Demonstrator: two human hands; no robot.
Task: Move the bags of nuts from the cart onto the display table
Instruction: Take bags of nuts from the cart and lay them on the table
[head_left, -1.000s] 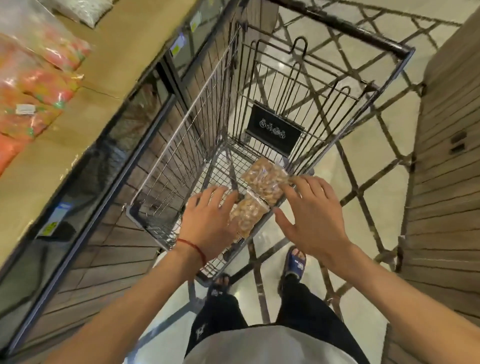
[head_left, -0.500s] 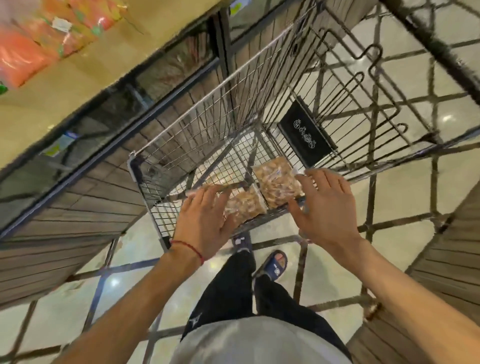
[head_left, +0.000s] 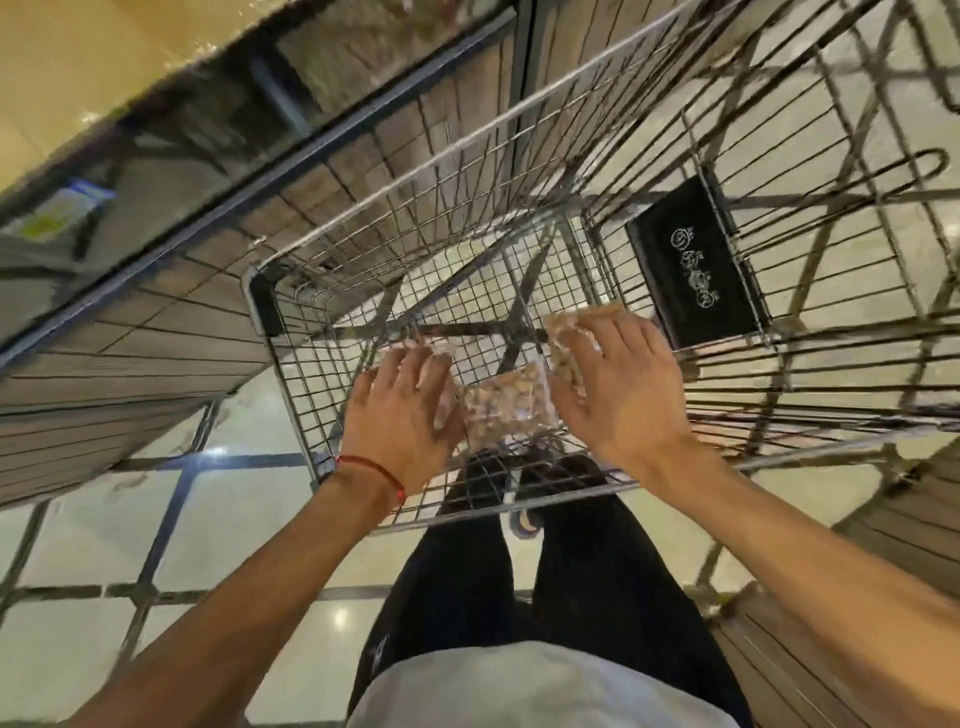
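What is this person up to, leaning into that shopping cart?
A person is reaching into a silver wire shopping cart with both bare hands. The left hand rests against one clear plastic bag of brown nuts on the cart floor. The right hand lies on a second such bag further in. Neither bag looks lifted yet. The tan display table stands off to the left.
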